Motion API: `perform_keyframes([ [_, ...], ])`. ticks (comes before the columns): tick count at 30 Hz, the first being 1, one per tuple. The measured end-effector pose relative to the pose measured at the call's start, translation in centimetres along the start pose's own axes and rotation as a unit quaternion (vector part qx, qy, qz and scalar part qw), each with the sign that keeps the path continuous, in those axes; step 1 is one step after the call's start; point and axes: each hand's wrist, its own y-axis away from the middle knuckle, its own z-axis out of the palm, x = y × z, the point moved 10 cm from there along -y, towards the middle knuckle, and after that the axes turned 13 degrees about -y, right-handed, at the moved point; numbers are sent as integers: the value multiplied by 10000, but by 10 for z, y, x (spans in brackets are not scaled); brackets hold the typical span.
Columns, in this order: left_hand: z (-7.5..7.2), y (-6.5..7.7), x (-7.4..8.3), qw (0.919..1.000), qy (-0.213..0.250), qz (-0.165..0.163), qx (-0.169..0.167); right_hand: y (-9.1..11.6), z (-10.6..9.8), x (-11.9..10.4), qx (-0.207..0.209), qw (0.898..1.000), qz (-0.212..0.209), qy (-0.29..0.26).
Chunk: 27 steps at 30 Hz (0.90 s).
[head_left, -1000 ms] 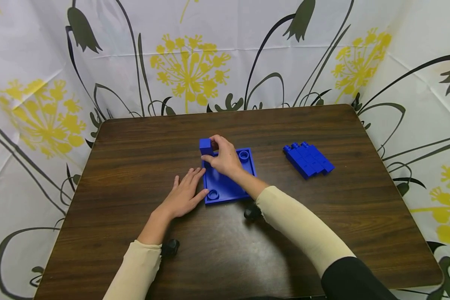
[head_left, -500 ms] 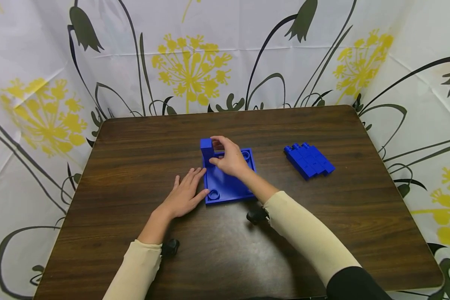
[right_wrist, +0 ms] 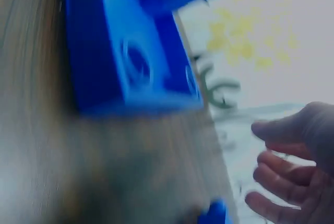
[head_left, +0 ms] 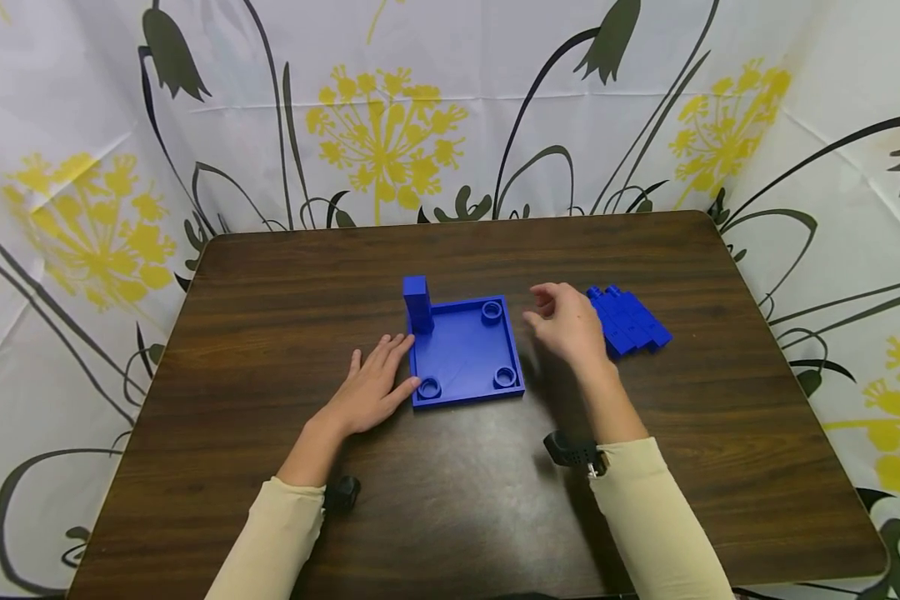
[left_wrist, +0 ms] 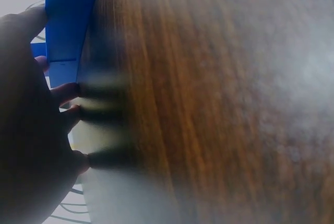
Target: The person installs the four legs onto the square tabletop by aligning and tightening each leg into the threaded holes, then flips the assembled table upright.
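A square blue tray [head_left: 465,354] with a raised rim lies on the table, round sockets showing in three of its corners. At its far left corner a blue post [head_left: 417,306] stands upright. My left hand [head_left: 371,387] lies with fingers spread, fingertips and thumb against the tray's left edge; in the left wrist view the fingers touch the tray's side [left_wrist: 68,20]. My right hand [head_left: 570,325] holds nothing and hovers between the tray and several blue posts [head_left: 630,321] lying side by side, its fingers loosely bent. It overlaps the left end of those posts in the head view.
The dark wood-grain table [head_left: 292,283] runs back to a white curtain [head_left: 390,50] printed with yellow flowers and grey stems. A black wrist camera [head_left: 570,450] sits below each hand, close to the tabletop.
My right hand has let go of the post at the tray's far left corner and moved right, towards the lying posts. The post stays upright. My left hand keeps its place.
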Motion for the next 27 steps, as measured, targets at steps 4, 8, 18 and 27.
perform_keyframes([
  [4,0,-1,0,10000,-4,3,-38,18,-34,35,361,9960,490,656],
  [8,0,-1,0,10000,16,7,-49,30,-52,60,548,9908,725,999],
  [18,1,0,1,10000,21,30,-37,41,-48,85,333,9848,839,1485],
  [27,1,-1,1,10000,43,27,-56,41,-51,84,363,9874,814,1309],
])
